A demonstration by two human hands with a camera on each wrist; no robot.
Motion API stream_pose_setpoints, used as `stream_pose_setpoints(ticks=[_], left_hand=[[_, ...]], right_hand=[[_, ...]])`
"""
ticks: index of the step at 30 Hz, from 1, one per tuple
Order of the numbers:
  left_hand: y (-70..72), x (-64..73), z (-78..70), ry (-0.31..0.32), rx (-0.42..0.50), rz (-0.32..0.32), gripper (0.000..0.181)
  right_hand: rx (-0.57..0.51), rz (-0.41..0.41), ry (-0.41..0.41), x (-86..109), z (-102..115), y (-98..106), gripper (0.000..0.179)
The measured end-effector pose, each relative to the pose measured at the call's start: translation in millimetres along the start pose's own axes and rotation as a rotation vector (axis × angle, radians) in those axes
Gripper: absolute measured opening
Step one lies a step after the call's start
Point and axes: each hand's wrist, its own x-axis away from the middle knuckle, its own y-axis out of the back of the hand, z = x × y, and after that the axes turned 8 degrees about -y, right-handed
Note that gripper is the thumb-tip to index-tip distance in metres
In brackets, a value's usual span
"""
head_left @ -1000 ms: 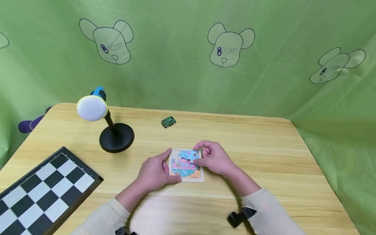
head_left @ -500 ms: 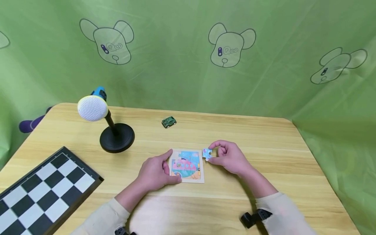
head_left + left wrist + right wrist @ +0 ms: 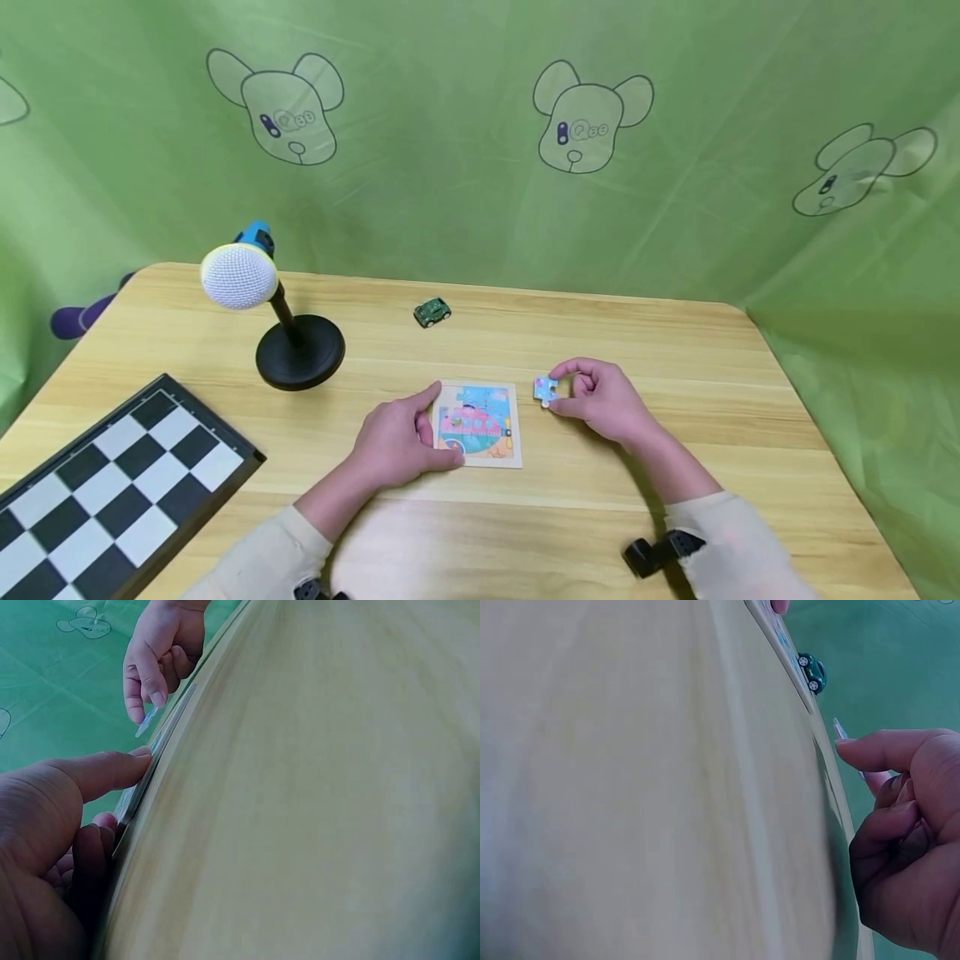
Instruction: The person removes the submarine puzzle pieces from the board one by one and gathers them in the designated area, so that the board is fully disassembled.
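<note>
In the head view, a square jigsaw puzzle (image 3: pixel 480 425) with a pale frame and a pink-and-blue picture lies on the table. My left hand (image 3: pixel 397 442) grips its left side, thumb on the lower left corner. The left wrist view shows that thumb (image 3: pixel 112 772) on top of the puzzle's edge, with the other fingers curled beside it. To the right of the puzzle, my right hand (image 3: pixel 603 400) pinches a blue jigsaw piece (image 3: pixel 543 390) between thumb and forefinger. Seen nearly edge-on in the right wrist view, the piece (image 3: pixel 840 730) is partly hidden by the thumb.
A green toy car (image 3: pixel 432 312) stands behind the puzzle. Back left is a microphone (image 3: pixel 238 277) on a round black stand (image 3: pixel 300 353). A black-and-white checkered board (image 3: pixel 135 483) lies front left. Green cloth (image 3: pixel 450 208) hangs behind the wooden table (image 3: pixel 637 333).
My right hand has moved right, carrying the jigsaw piece from over the puzzle to beside it. My left hand has stayed on the puzzle's left side.
</note>
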Motion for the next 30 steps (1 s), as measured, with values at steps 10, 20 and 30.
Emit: stream_pose_setpoints(ticks=[10,20,30], left_hand=[[-0.2,-0.7,-0.9,0.007,0.005,0.0,0.099],[0.7,-0.6,-1.1,0.025,0.006,-0.004,0.099],[-1.2,0.3,-1.0,0.029,0.018,0.001,0.098]], right_hand=[[0.018,0.036,-0.036,-7.7,-9.0,3.4,0.036],[0.012,0.018,-0.043,-12.6,-9.1,-2.5,0.037],[0.04,-0.001,-0.065,-8.4,-8.2,-3.4,0.035]])
